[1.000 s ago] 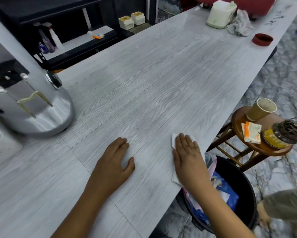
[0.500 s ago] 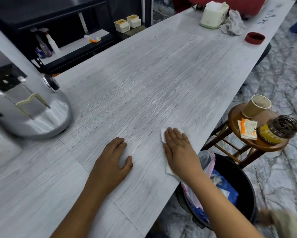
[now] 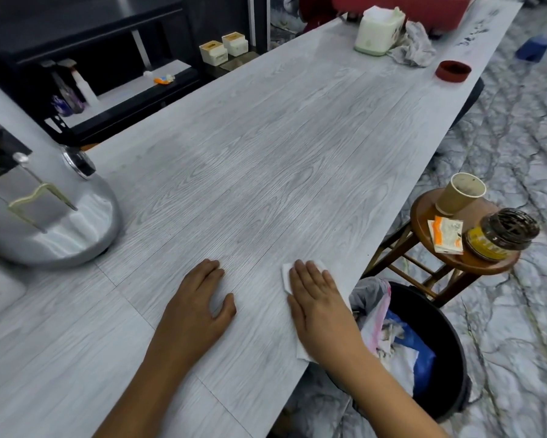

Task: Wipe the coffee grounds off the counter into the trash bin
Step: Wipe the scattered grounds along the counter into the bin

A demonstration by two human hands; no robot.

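Note:
My right hand lies flat on a white paper tissue, pressing it onto the grey wood-grain counter close to the right edge. Only the tissue's corners show around the hand. My left hand rests palm down on the counter to the left, fingers slightly apart, holding nothing. Just below the counter edge beside my right hand stands a black trash bin with blue, white and pink waste inside. I see no clear coffee grounds on the counter apart from a tiny dark speck or two.
A silver machine stands at the left. A wooden stool to the right carries a paper cup, sachets and a jar. At the far end are a white box, a crumpled cloth and a red dish.
My right hand has slid the tissue a little to the left, away from the counter edge. My left hand has stayed in place. The view has shifted slightly.

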